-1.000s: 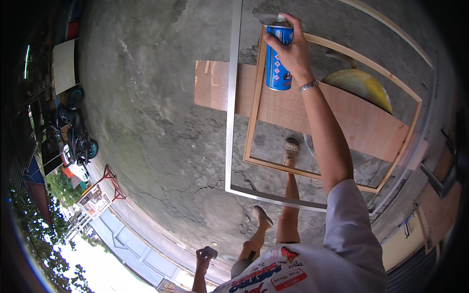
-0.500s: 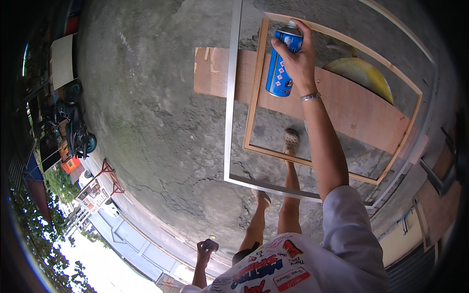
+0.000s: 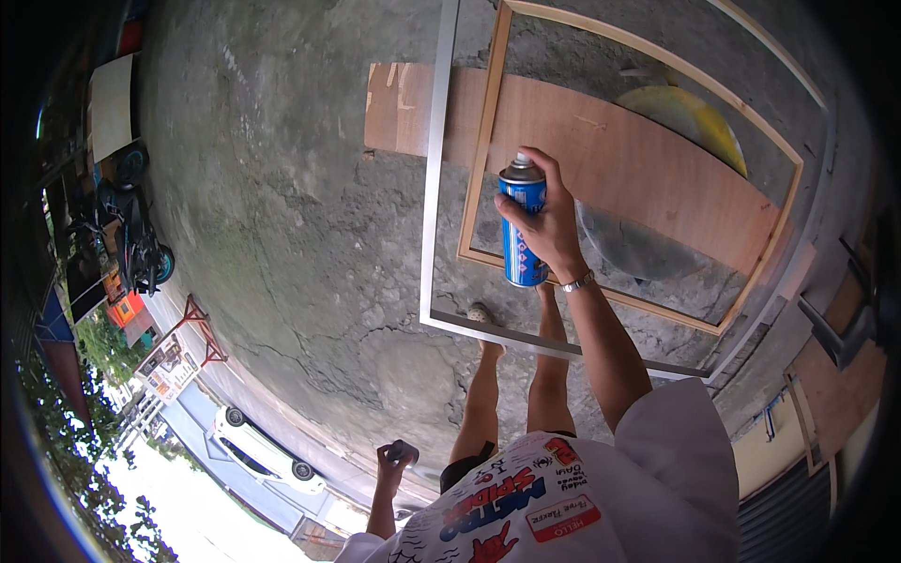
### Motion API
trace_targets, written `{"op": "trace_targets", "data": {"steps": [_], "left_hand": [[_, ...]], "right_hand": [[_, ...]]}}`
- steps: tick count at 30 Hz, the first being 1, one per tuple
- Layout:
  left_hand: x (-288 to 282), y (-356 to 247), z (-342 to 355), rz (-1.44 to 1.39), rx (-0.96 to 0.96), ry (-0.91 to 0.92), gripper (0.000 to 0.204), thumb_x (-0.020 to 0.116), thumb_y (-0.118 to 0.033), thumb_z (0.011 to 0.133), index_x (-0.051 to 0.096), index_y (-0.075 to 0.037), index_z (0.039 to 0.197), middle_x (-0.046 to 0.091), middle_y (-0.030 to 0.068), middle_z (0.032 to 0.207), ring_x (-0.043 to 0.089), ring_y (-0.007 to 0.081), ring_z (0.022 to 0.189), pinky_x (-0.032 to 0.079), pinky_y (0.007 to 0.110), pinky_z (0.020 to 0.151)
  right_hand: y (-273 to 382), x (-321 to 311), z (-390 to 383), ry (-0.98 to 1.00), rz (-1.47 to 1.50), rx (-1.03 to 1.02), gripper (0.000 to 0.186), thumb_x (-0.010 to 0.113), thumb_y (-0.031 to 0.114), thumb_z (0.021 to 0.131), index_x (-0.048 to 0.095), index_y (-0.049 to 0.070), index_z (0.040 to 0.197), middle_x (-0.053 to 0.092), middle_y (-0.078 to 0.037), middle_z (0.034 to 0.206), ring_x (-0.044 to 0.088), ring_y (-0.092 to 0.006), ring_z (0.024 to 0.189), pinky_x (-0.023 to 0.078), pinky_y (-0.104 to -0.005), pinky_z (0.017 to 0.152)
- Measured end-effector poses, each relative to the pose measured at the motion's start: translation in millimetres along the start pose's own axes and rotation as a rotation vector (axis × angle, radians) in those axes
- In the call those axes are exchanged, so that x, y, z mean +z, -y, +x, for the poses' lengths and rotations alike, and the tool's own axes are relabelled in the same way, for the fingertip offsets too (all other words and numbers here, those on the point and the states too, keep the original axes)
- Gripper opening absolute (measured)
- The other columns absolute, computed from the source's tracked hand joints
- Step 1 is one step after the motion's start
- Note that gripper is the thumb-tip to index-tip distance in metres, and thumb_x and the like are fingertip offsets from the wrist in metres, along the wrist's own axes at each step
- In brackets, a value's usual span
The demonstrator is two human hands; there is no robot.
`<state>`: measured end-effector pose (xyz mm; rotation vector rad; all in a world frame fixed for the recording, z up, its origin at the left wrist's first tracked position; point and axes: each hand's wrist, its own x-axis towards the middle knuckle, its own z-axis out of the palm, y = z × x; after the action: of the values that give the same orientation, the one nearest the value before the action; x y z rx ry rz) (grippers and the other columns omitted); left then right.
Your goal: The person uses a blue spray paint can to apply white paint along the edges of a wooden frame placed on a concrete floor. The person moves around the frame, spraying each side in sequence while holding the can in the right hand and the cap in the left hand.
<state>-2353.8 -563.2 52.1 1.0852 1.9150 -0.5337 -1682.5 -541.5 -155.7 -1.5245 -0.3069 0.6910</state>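
My right hand point(image 3: 547, 220) grips a blue spray can point(image 3: 524, 245) upright, index finger at its nozzle, over the middle of the frames. My left hand point(image 3: 384, 462), low at the left, holds a small dark cylindrical object point(image 3: 404, 453), possibly a cap. A pale wooden rectangular frame point(image 3: 483, 155) lies inside a larger silver frame point(image 3: 431, 220). A long plywood board point(image 3: 638, 178) crosses behind both. A round disc with yellow paint point(image 3: 704, 127) shows above the board and a greyish round surface point(image 3: 638, 258) below it, partly hidden by my arm.
Cracked concrete ground point(image 3: 272, 216) surrounds the frames. At the left stand a black motorbike point(image 3: 136, 235), a pale panel point(image 3: 111, 106) and a red stand point(image 3: 202, 328). A white car point(image 3: 267, 450) is beyond. More panels and dark frames point(image 3: 826, 324) line the right.
My right hand with the spray can has moved down from the frames' top toward their lower middle. My legs have shifted in view, and the white car has come into view at lower left.
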Motion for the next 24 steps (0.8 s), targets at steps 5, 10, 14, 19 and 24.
{"op": "trace_targets", "data": {"steps": [5,10,14,19,24], "left_hand": [[-4.2,21.8,13.3,0.002,0.063,-0.003,0.082,0.095,-0.029,0.081,0.04,-0.011,0.14,0.059,0.0158,0.133,0.061,0.0245,0.117,0.054,0.041,0.094],[1.4,33.4,21.3,-0.034,0.059,0.022,0.08,0.095,-0.022,0.08,0.04,-0.015,0.138,0.06,0.0142,0.132,0.063,0.024,0.116,0.058,0.039,0.087],[-2.0,41.0,23.1,-0.055,0.091,0.024,0.08,0.096,-0.024,0.08,0.041,-0.015,0.138,0.059,0.0132,0.131,0.063,0.0233,0.114,0.058,0.039,0.087],[-2.7,28.6,29.4,-0.124,0.072,0.052,0.078,0.095,-0.027,0.082,0.042,-0.013,0.138,0.061,0.0123,0.129,0.061,0.0225,0.116,0.053,0.04,0.097],[-7.8,29.7,34.4,-0.096,0.077,0.062,0.08,0.096,-0.029,0.082,0.042,-0.013,0.139,0.06,0.0123,0.13,0.06,0.0227,0.117,0.052,0.04,0.098]], "right_hand": [[18.6,-8.9,103.1,-0.396,0.072,-0.215,0.065,0.084,0.021,0.092,0.047,0.009,0.145,0.075,-0.011,0.104,0.076,-0.0178,0.085,0.064,-0.0321,0.072],[22.2,-13.2,108.1,-0.444,0.042,-0.252,0.066,0.084,0.022,0.092,0.047,0.011,0.145,0.076,-0.011,0.098,0.076,-0.0169,0.081,0.064,-0.0328,0.071],[13.9,3.7,42.6,-0.264,0.0,-0.089,0.066,0.085,0.022,0.091,0.049,0.012,0.146,0.075,-0.011,0.106,0.076,-0.0188,0.086,0.065,-0.035,0.073],[-8.8,15.6,-88.4,0.004,-0.03,0.036,0.073,0.087,0.022,0.089,0.049,0.012,0.15,0.068,-0.014,0.123,0.072,-0.0241,0.103,0.061,-0.0399,0.091],[-16.6,22.3,-132.2,0.105,-0.09,0.077,0.075,0.087,0.024,0.089,0.049,0.01,0.151,0.069,-0.014,0.124,0.071,-0.0244,0.107,0.059,-0.0401,0.094]]}}
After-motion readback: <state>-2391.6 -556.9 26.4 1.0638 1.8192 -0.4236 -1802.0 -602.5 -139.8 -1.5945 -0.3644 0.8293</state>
